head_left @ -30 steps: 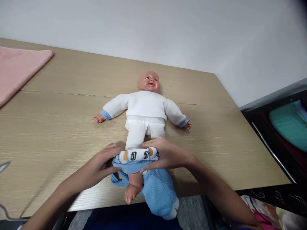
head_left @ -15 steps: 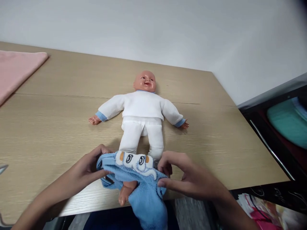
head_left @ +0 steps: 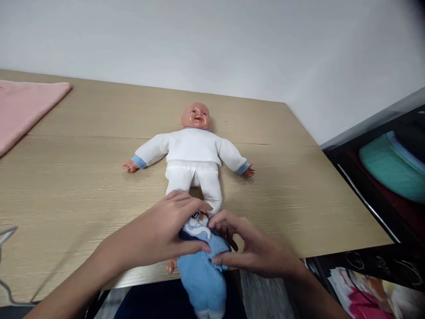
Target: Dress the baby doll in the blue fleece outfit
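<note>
A baby doll (head_left: 195, 148) in a white top and white leggings lies on its back, head away from me and feet toward the table's near edge. Blue fleece baby pants (head_left: 202, 279) with an embroidered cartoon face are bunched around its lower leg on the right. One pant leg hangs over the table edge. My left hand (head_left: 166, 230) reaches across the doll's other leg and grips the bunched fabric. On the right side of the bunch, my right hand (head_left: 241, 243) pinches the cloth between thumb and fingers. A bare doll foot (head_left: 171, 266) shows below my left wrist.
The wooden table (head_left: 285, 195) meets a white wall behind. A folded pink cloth (head_left: 26, 108) lies at the far left. Thin metal wire (head_left: 8, 235) stands at the left edge. Beyond the table's right edge are a teal item (head_left: 392, 164) and a bag of mixed items (head_left: 368, 292).
My left hand has moved right, from the left side of the waistband to the bunched middle. The pants are gathered closer around the right-side leg. My right hand keeps its hold.
</note>
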Demonstrator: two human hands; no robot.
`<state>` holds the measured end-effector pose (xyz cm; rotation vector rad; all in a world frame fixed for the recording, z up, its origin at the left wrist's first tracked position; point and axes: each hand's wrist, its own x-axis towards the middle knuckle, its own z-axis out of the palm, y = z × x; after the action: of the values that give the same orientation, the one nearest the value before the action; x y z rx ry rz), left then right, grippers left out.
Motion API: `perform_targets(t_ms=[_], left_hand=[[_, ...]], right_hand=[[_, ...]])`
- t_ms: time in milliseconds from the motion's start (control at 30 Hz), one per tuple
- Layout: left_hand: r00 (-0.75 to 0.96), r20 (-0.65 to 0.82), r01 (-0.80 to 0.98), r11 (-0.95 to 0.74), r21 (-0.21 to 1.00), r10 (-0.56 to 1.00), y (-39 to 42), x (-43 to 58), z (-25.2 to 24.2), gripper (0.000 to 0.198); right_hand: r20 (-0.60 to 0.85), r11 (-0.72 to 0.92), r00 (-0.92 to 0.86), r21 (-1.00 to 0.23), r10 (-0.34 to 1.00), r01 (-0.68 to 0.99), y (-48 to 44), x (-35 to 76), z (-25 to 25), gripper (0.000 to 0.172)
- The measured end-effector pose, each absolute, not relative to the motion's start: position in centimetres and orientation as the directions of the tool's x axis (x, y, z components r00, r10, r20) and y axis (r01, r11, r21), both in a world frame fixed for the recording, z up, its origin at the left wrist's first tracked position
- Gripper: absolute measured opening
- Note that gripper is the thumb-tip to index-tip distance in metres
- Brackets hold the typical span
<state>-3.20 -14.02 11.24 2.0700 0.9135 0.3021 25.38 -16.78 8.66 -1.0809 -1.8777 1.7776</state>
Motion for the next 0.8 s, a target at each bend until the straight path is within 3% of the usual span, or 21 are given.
perform_targets(t_ms=[167, 267, 367, 467, 533, 667, 733, 800], left_hand=[[0.77, -0.272, 0.538, -0.358, 0.763, 0.578, -12.0, -1.0, 10.4, 0.034], [0.795, -0.272, 0.499, -0.33, 0.801, 0.543, -11.8, -1.2, 10.3, 0.029], [0.84, -0.206, 0.375, -0.264, 0.889, 0.502, -11.7, -1.5, 10.3, 0.023], [0.861, -0.225, 0.319, -0.142, 0.937, 0.456, -11.4, -1.8, 10.2, 0.021], [0.845, -0.262, 0.343, -0.098, 0.934, 0.465, -11.2, -1.9, 10.0, 0.022], [0.799, -0.266, 0.349, -0.055, 0.935, 0.539, -10.8, -2.1, 9.5, 0.028], [0.808, -0.329, 0.359, 0.035, 0.933, 0.488, -10.8, -2.2, 9.3, 0.037], [0.828, -0.394, 0.375, 0.127, 0.918, 0.398, -10.9, -2.2, 9.2, 0.046]], right_hand=[[-0.195, 0.009, -0.429, -0.903, 0.882, 0.43, -17.6, 25.9, 8.7, 0.05], [-0.131, 0.147, -0.512, -0.872, 0.849, 0.467, -17.7, 26.7, 8.9, 0.039], [0.011, 0.266, -0.665, -0.922, 0.747, 0.282, -17.3, 27.3, 8.8, 0.04], [0.073, 0.191, -0.725, -0.978, 0.685, 0.081, -16.5, 27.5, 8.4, 0.035], [0.005, 0.097, -0.729, -0.992, 0.685, 0.084, -16.0, 27.5, 8.2, 0.037], [-0.236, -0.04, -0.73, -0.96, 0.642, 0.276, -14.9, 27.8, 8.2, 0.05], [-0.314, -0.073, -0.744, -0.938, 0.589, 0.338, -14.5, 28.1, 8.6, 0.048], [-0.306, -0.06, -0.772, -0.942, 0.557, 0.33, -14.1, 28.2, 9.4, 0.041]])
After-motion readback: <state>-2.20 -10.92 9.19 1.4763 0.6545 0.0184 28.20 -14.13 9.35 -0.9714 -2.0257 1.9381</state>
